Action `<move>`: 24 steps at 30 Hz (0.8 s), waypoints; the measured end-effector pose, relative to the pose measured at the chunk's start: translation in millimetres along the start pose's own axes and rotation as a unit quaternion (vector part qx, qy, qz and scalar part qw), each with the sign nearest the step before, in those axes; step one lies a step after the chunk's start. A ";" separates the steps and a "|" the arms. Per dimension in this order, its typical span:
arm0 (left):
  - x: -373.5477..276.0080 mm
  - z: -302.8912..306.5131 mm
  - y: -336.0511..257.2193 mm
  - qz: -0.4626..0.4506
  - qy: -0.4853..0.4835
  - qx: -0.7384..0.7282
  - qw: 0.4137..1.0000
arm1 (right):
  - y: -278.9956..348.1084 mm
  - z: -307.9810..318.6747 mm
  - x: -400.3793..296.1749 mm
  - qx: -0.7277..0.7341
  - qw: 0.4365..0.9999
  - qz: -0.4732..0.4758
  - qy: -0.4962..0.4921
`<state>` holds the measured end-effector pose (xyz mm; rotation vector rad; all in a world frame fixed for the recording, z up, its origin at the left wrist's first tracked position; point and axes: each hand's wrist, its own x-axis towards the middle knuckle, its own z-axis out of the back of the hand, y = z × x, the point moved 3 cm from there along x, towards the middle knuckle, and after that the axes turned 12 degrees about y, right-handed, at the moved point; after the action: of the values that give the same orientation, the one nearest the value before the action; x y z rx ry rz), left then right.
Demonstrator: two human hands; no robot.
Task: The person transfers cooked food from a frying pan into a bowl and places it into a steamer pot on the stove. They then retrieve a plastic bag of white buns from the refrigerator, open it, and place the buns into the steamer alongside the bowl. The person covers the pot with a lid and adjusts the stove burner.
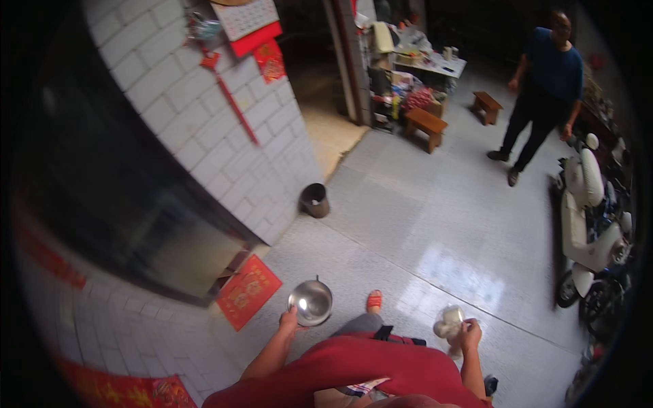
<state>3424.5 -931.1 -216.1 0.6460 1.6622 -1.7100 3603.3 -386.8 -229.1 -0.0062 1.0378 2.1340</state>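
My left hand (289, 320) grips the near edge of a round stainless steel bowl (317, 302), whose shiny inside faces up and holds nothing that I can make out. Out to the right, my right hand (471, 334) is closed on a clear plastic bag (450, 322). Several pale rounded pieces show through the plastic, too blurred to name. Bowl and bag are both held above the grey floor, well apart, one on either side of my body.
A black waste bin (315, 201) stands by the tiled wall (214, 122). Ahead are wooden stools (427, 125) and a cluttered table (433, 64). A person (546, 86) stands at the far right, beyond a white scooter (586, 224). A red printed sheet (249, 292) is left of the bowl.
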 end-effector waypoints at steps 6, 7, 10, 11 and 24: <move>98.9 -79.3 -108.3 -0.017 0.035 0.013 0.999 | 1.9 9.7 51.7 -0.135 0.977 -0.143 0.078; 109.7 -94.6 -131.9 -0.020 0.060 0.020 0.998 | -3.7 11.7 51.9 -0.155 0.972 -0.156 0.083; 135.8 -135.1 -204.0 -0.038 0.084 0.034 0.995 | -14.9 -0.3 62.9 -0.168 0.961 -0.188 0.115; 142.9 -140.4 -215.8 -0.032 0.085 0.039 0.995 | -20.1 -1.7 62.0 -0.179 0.954 -0.202 0.130; 290.1 -232.6 -349.1 -0.034 0.098 -0.012 0.994 | 38.1 -75.2 393.7 -0.212 0.930 -0.167 0.250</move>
<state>2950.7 -742.3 -214.5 0.7755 1.8568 -1.7180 3273.7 -207.3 -375.2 -0.9103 0.7475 2.0321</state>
